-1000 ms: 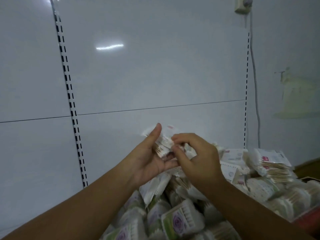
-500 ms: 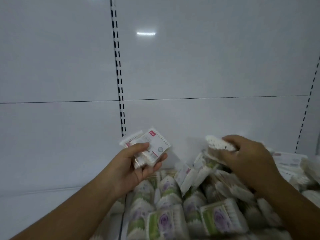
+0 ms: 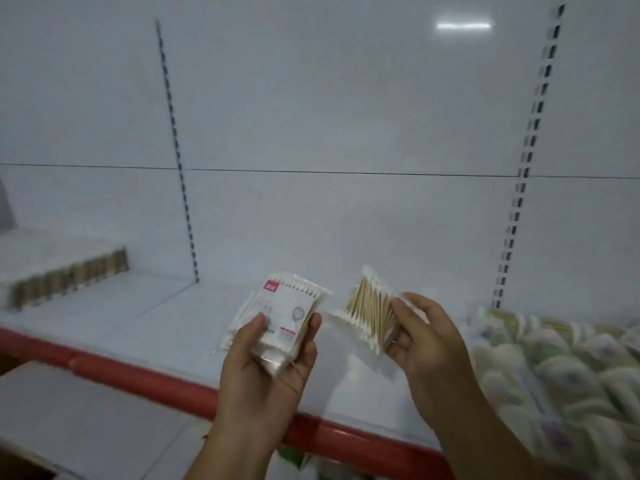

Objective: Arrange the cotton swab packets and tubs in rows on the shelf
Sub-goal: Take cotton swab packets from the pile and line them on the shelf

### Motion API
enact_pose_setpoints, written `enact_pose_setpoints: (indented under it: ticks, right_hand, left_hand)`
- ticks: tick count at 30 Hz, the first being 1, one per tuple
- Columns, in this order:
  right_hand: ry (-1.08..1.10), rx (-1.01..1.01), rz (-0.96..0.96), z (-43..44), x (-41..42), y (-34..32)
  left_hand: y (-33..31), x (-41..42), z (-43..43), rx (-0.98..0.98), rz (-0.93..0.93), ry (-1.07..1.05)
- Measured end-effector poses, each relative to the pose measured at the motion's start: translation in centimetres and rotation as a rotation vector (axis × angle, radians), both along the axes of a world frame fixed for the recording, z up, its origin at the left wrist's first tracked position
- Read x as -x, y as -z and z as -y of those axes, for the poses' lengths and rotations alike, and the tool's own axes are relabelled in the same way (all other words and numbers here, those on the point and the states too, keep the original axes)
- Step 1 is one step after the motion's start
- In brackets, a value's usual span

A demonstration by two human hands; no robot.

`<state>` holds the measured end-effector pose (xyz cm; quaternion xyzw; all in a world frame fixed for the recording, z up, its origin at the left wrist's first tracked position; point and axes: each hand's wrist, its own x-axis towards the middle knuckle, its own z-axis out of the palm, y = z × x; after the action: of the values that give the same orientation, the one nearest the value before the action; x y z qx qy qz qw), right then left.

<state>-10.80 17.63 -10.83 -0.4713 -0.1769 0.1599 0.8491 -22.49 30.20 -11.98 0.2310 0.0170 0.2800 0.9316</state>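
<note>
Swab packets [image 3: 287, 315] [image 3: 372, 315] in both hands [image 3: 268, 365] [image 3: 427, 344]

Stacked white-labelled plastic swab packets [image 3: 284, 317] stand in the left hand [image 3: 266, 372]. A tilted clear packet of wooden-stemmed swabs [image 3: 370, 313] is in the right hand [image 3: 429, 344]. Blurred green-labelled tubs [image 3: 554, 368] lie heaped on the white red-edged shelf [image 3: 138, 323].

The left hand [image 3: 273, 368] and right hand [image 3: 429, 344] are bare. Both forearms [image 3: 242, 431] are bare too, to the frame's edge
</note>
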Motion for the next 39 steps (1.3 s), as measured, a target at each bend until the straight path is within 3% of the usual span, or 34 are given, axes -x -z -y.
enact_pose_setpoints:
  ticks: [5,8,12,17,20,26,28,39]
  right_hand:
    - [-0.36,-0.011,-0.183,-12.9,8.6,1.7]
    - [-0.458,0.123,-0.114,-19.6,14.6,2.4]
    - [-0.356,0.213,0.062,-25.6,20.0,3.1]
    - [-0.745,0.274,0.204,-31.8,23.7,4.5]
    - [-0.869,0.244,0.253,-36.7,24.9,4.6]
    - [-0.932,0.058,-0.288,-48.0,25.5,4.6]
    - [-0.944,0.026,-0.355,-51.3,25.5,4.6]
    - [-0.747,0.033,-0.065,-62.0,27.8,6.0]
  left_hand:
    - [2.1,10.1,-7.6,0.13,0.115,-0.238]
    - [2.6,14.0,-10.6,0.102,0.109,-0.338]
    - [3.3,19.1,-15.3,0.075,0.093,-0.466]
    - [5.0,24.4,-21.5,0.026,0.106,-0.571]
    - [5.2,26.5,-26.3,0.013,0.066,-0.609]
    - [4.1,30.0,-37.0,0.003,0.01,-0.684]
    - [3.9,31.5,-40.4,-0.013,0.016,-0.71]
    - [6.1,31.5,-54.4,-0.03,0.021,-0.464]
